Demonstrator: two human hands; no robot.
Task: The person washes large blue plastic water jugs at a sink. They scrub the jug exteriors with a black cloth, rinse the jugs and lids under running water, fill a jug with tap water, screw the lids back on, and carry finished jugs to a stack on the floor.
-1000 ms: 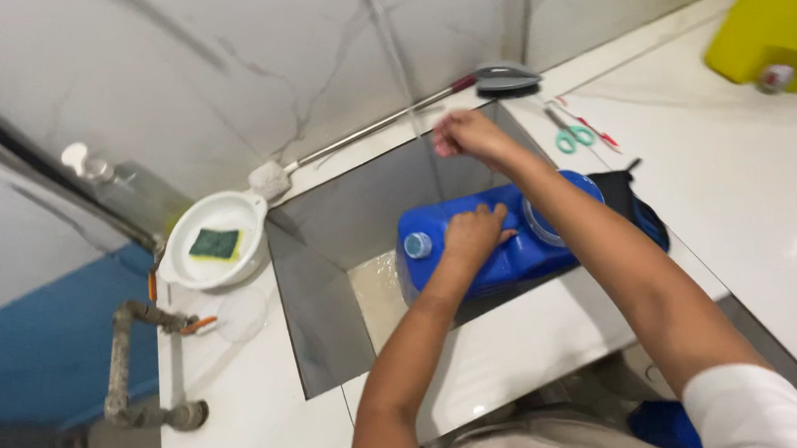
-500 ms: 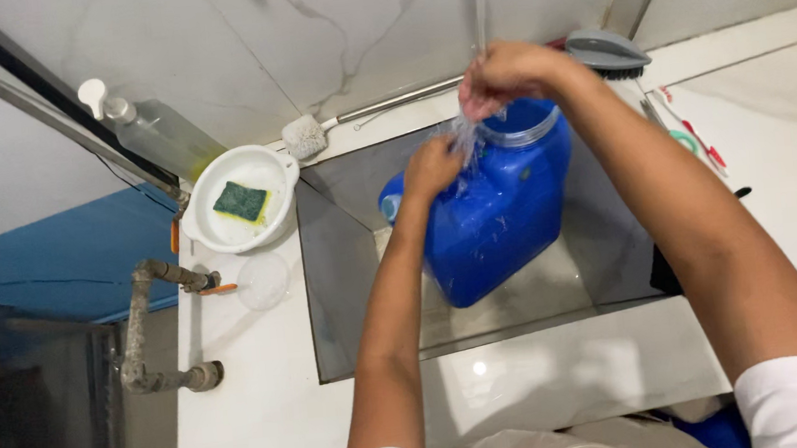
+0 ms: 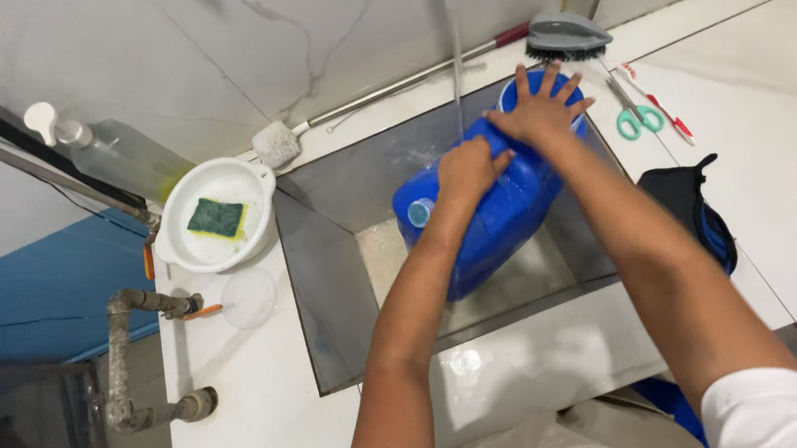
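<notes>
— Where is the blue plastic jerrycan [image 3: 489, 216]?

— In the steel sink [image 3: 325, 259], lying tilted on its side, its capped neck [image 3: 420, 212] toward the sink's left wall and its base toward the far right corner. A thin stream of water [image 3: 454, 56] falls onto its upper side.

— And the hands?

— Both rest on the jerrycan. The left hand [image 3: 467, 168] is curled over the top near the neck, fingers folded down against the plastic. The right hand [image 3: 542, 110] lies flat with fingers spread wide, pressed on the base end. Neither pinches anything; whether the left truly grips a handle, I cannot tell.

— What sits around the sink?

— Left of the sink, on the white desk [image 3: 261, 409], stands a white bowl [image 3: 184, 247] with a green scouring sponge [image 3: 216, 217] in it, and just below it a small clear round lid [image 3: 248, 298]. Beyond the bowl a clear pump bottle [image 3: 114, 155] leans against the marble wall. Along the sink's far edge lies a long-handled brush with a white head [image 3: 275, 145]. At the sink's far right corner sits a grey scrubbing brush [image 3: 566, 36], then green-handled scissors [image 3: 629, 112] and a red-and-white toothbrush [image 3: 657, 103] beside them. Right of the sink lies a black and blue pouch [image 3: 690, 208]. Left of the desk, lower down, runs a grimy pipe [image 3: 122, 354].
</notes>
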